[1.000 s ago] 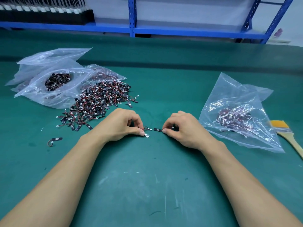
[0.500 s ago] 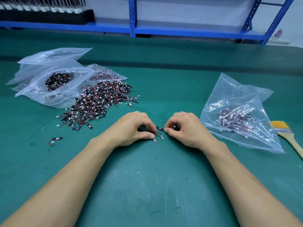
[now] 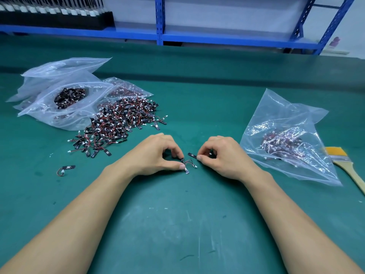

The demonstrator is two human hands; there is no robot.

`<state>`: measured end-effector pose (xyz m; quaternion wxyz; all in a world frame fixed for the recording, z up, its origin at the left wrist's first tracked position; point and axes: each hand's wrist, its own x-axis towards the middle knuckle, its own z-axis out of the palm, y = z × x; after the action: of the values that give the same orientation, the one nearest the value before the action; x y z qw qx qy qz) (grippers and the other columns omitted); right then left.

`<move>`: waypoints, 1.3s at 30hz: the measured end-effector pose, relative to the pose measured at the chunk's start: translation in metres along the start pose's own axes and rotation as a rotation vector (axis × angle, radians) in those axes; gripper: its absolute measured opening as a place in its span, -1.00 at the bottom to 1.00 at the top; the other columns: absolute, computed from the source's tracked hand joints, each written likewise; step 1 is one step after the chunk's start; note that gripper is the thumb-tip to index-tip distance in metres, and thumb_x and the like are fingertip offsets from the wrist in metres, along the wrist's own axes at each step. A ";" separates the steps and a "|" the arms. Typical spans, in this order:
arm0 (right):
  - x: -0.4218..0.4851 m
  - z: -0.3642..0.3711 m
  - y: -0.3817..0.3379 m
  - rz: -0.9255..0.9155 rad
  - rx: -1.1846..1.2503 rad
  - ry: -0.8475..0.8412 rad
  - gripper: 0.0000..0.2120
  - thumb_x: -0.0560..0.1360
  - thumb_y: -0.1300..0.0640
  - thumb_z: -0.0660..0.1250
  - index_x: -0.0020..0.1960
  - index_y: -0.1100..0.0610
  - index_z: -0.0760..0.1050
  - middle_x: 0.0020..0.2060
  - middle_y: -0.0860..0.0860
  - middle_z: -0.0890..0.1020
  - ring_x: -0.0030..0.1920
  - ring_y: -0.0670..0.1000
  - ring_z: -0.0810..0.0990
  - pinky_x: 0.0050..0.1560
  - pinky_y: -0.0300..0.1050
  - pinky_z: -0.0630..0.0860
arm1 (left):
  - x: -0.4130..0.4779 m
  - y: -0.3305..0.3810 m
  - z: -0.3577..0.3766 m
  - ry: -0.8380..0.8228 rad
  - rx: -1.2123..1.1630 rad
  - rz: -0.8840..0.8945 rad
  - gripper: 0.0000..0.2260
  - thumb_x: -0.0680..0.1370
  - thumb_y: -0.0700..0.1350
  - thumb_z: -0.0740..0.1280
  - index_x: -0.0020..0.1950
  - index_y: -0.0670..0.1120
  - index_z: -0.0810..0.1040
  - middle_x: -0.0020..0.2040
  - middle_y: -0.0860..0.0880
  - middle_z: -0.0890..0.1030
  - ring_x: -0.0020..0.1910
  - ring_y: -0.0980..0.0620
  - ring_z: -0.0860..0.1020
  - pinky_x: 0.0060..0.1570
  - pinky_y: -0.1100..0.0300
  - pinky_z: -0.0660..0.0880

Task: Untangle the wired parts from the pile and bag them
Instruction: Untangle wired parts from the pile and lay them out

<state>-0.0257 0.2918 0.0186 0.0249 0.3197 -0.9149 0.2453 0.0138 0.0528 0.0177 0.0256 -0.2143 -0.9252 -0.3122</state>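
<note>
While fingers of the left hand [image 3: 156,153] pinch one wired part [image 3: 186,171] on the worktop [image 3: 177,224], the right hand [image 3: 225,155] pinches a second part [image 3: 192,155] just beside it. Left lie one pile [image 3: 118,121] and one stray part [image 3: 67,168]; right, one filled bag [image 3: 286,123] and one brush [image 3: 345,165].

This is a factory-style workshop for small electronics, at an assembly or packing station. The wide table [image 3: 177,224] is covered with a green work mat, scuffed and marked. Behind it stands blue steel racking [image 3: 159,20], with one shelf carrying a long black tray [image 3: 55,16] of identical upright pieces in rows. On the table lie a pile of small wired parts [image 3: 118,123], clear plastic bags [image 3: 284,115] holding more, and a paintbrush [image 3: 343,161].
</note>
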 end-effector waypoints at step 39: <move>0.003 0.003 0.005 0.063 0.106 0.165 -0.85 0.56 0.12 0.36 0.05 -0.01 0.68 -0.20 -0.20 0.52 -0.30 -0.26 0.43 -0.10 -0.12 0.39 | 0.003 0.014 0.009 -0.043 -0.178 -0.035 -0.48 0.57 -0.11 0.15 0.55 0.14 0.28 0.54 0.11 0.30 0.53 0.26 0.13 0.51 0.22 0.04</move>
<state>-0.0303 0.2922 0.0142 0.0754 0.2706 -0.9050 0.3194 0.0170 0.0692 0.0188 -0.0186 -0.2063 -0.8978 -0.3887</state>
